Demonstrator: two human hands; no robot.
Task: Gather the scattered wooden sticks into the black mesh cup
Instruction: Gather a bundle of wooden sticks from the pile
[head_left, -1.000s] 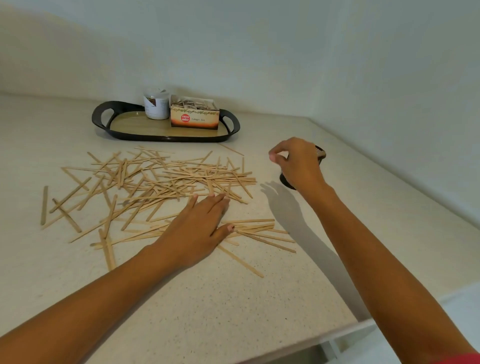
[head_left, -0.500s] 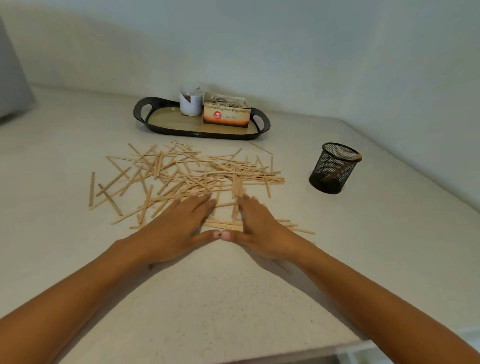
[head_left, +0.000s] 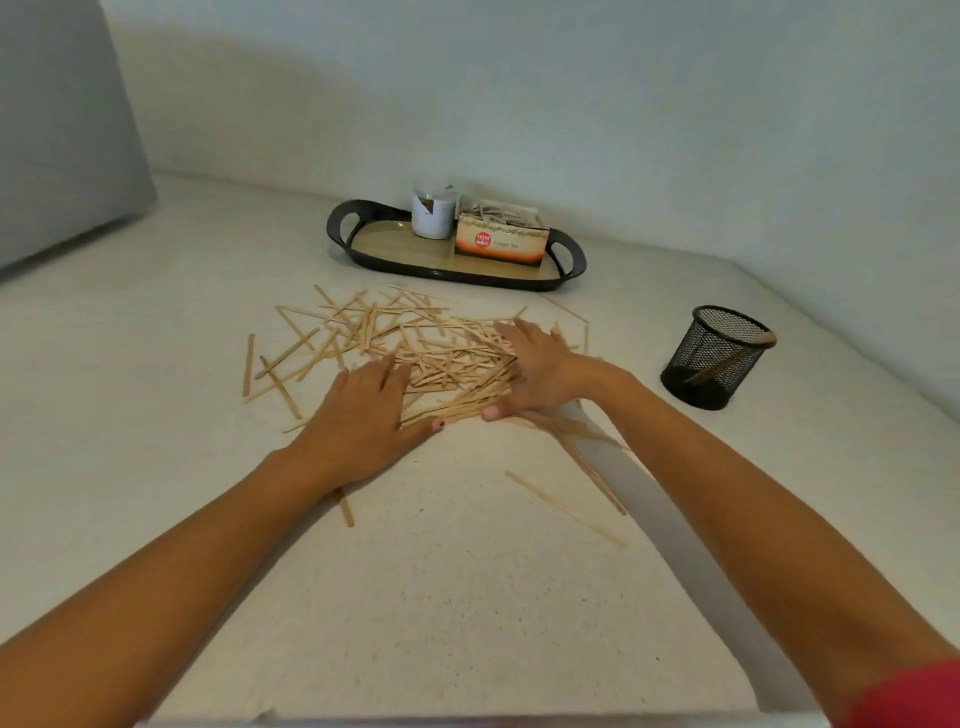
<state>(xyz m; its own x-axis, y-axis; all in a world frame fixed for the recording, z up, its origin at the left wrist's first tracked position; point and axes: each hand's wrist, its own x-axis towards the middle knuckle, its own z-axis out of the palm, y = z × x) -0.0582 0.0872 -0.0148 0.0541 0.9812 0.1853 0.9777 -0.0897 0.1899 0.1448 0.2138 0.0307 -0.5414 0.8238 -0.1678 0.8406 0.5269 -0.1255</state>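
As left hand (head_left: 363, 423) and right hand (head_left: 540, 374) (fingers (head_left: 387, 371) straight) flank the wooden sticks (head_left: 452, 364), bare counter (head_left: 631, 325) reaches the mesh cup (head_left: 717, 358).

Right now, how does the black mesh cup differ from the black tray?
The mesh cup is tall with see-through walls; the tray is low with a solid rim and two handles. The cup holds a wooden stick; the tray carries a white jar and a tea box. The cup stands right of the stick pile, the tray behind it. Both are black.
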